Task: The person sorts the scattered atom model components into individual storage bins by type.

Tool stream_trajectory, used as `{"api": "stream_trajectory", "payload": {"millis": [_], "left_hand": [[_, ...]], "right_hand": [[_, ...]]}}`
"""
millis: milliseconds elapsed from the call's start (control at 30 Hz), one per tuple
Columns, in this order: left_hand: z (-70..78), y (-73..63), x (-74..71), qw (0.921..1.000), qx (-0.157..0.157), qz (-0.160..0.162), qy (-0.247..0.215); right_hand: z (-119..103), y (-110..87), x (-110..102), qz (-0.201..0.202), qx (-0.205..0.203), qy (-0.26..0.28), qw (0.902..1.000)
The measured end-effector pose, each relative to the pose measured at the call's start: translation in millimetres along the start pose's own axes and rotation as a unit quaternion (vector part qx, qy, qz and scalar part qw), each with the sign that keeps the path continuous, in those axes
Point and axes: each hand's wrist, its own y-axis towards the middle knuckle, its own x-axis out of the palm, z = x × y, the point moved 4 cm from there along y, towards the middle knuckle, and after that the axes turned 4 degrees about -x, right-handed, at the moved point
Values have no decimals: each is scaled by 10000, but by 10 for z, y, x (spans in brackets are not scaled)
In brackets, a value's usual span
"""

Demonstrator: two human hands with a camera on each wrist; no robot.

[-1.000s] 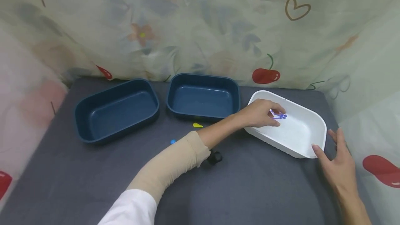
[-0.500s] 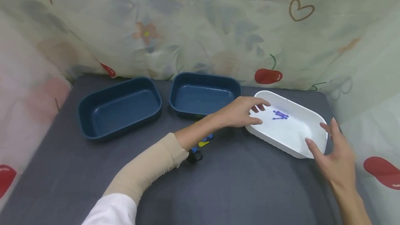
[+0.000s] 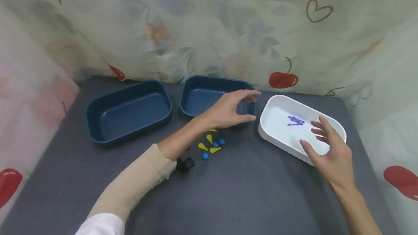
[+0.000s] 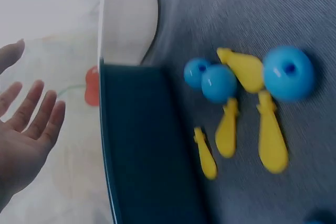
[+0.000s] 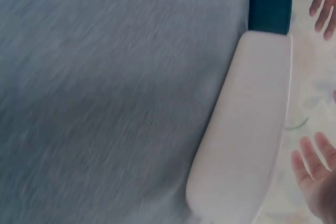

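My left hand (image 3: pixel 230 110) hovers over the right part of the middle blue basin (image 3: pixel 202 99), fingers spread and nothing between them. In the left wrist view, the same hand (image 4: pixel 23 145) shows relaxed fingers. My right hand (image 3: pixel 333 155) is over the right end of the white basin (image 3: pixel 277 131), its fingers loosely bent and holding nothing. Several small purple sticks (image 3: pixel 295 120) lie inside that white basin. On the cloth below the left hand are several yellow drop-shaped pieces (image 4: pixel 273 145) and several round blue beads (image 4: pixel 289 72) with holes.
Another blue basin (image 3: pixel 128 111) stands at the left. A black object (image 3: pixel 185 165), partly hidden by the left sleeve, lies on the grey cloth (image 3: pixel 235 191). A printed curtain (image 3: pixel 209 28) hangs behind the basins.
My left hand has let go of the purple sticks in the white basin and moved left. My right hand has left the basin's right edge and come inward over it.
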Motion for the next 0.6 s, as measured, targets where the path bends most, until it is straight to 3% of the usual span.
{"api": "stream_trajectory", "payload": {"millis": [333,600], "left_hand": [[-211,-312,-368,9969,-258,735,-125],[-420,-543,-643,9898,-509,1308,-237]], "right_hand": [[-249,174,275,-207,-405,491,9978],[-427,253,542,-323,-662,746,9945]]}}
